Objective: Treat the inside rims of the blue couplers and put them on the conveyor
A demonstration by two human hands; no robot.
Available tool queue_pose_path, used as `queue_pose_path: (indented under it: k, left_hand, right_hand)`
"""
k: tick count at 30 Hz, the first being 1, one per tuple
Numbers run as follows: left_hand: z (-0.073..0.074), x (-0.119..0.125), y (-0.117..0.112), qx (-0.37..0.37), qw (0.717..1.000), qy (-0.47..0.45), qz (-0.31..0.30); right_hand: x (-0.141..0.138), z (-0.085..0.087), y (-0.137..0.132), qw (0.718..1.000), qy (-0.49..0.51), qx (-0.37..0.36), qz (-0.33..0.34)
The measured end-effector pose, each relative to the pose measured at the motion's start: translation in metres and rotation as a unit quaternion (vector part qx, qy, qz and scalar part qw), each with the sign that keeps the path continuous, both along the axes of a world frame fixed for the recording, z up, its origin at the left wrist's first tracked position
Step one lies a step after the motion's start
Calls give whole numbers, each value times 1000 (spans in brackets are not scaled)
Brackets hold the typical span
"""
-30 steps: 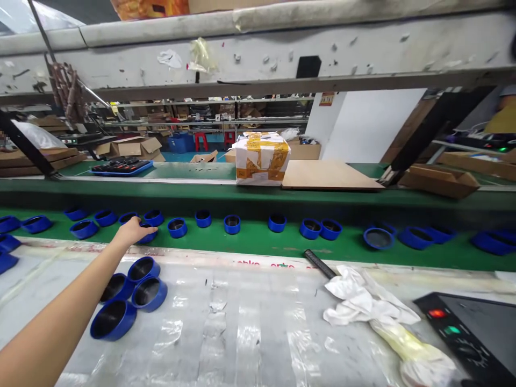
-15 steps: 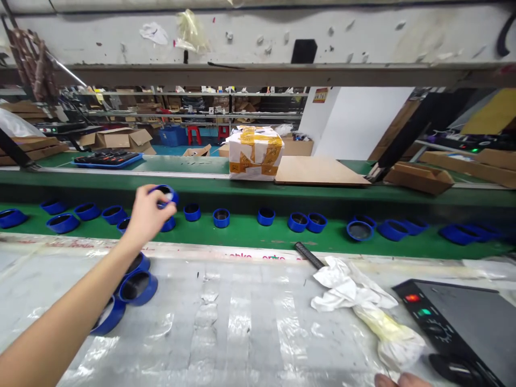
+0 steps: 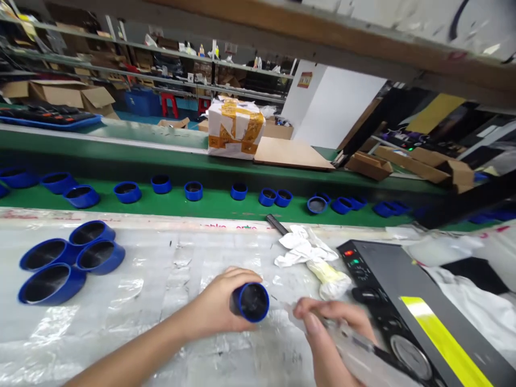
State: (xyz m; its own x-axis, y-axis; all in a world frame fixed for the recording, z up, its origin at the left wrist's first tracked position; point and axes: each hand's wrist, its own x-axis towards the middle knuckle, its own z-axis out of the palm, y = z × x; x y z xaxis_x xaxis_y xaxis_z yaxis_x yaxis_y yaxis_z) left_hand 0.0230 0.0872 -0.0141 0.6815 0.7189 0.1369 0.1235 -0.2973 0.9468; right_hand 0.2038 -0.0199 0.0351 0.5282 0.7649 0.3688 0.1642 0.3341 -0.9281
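Gripping round blue cup in left hand, translucent plastic dispenser in right hand — with four matching cups, more on green strip; can't tell finished from waiting.

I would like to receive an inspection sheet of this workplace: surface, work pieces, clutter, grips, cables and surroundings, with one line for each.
Surface: plastic-covered bench, wrinkled and glossy, with dark specks.
Work pieces: one blue cup tilted in hand, dark inside; four others clustered at left; a row of more on the green strip.
Clutter: crumpled white cloth, yellowish bundle, dark bar, control box with red and green lights lit.
Grips: left hand holds the tilted cup; right hand holds a translucent syringe-like tool, blurred.
Cables: nothing seen clearly.
Surroundings: taped carton on a raised green ledge; shelves behind.
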Motion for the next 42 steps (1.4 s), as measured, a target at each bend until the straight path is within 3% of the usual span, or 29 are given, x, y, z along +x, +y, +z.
queue_pose_path:
  k: [2, 4, 17, 42]
  left_hand:
    - [3, -2, -1, 9, 1000, 9, 0]
    - [3, -3, -3, 21, 1000, 19, 5]
    - [4, -2, -3, 29, 999, -1, -19]
    - [6, -3, -3, 60, 998, 23, -26]
  right_hand:
    - [-1, -1, 7, 997, -58, -2, 46]
    - [-2, -4, 15, 995, -88, -20, 45]
    - [-16, -8, 29, 996, -58, 32, 68]
    - [-3, -13, 12, 995, -67, 20, 69]
